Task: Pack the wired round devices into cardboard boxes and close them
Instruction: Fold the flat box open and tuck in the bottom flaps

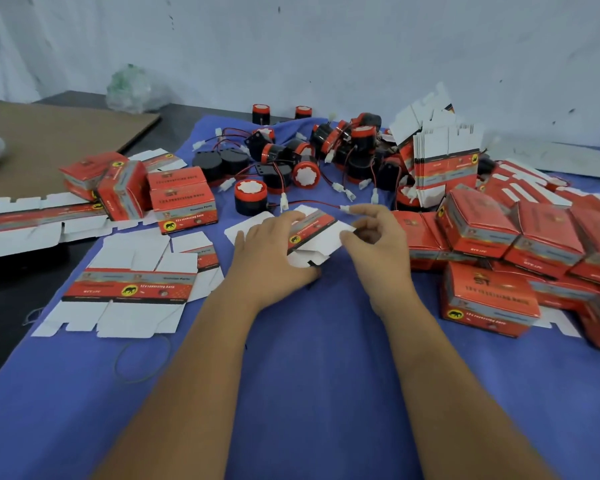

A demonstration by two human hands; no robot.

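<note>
A flat, unfolded red-and-white cardboard box [314, 233] lies on the blue cloth [309, 358] in the middle. My left hand [274, 251] grips its left side, fingers on top and thumb at its near edge. My right hand [374, 237] pinches its right edge with thumb and curled fingers. Just behind stands a round black device with a red-and-white top [250, 197]; its red and black wire [312, 204] runs right to a white plug near my right fingers. A pile of several more wired round devices [326, 150] lies farther back.
Closed red boxes are stacked at the right [499, 237] and at the left [184, 202]. Flat box blanks lie at the near left [129, 289] and stand bundled at the back right [444, 161]. A brown board [49, 140] and a plastic bag [132, 88] sit back left.
</note>
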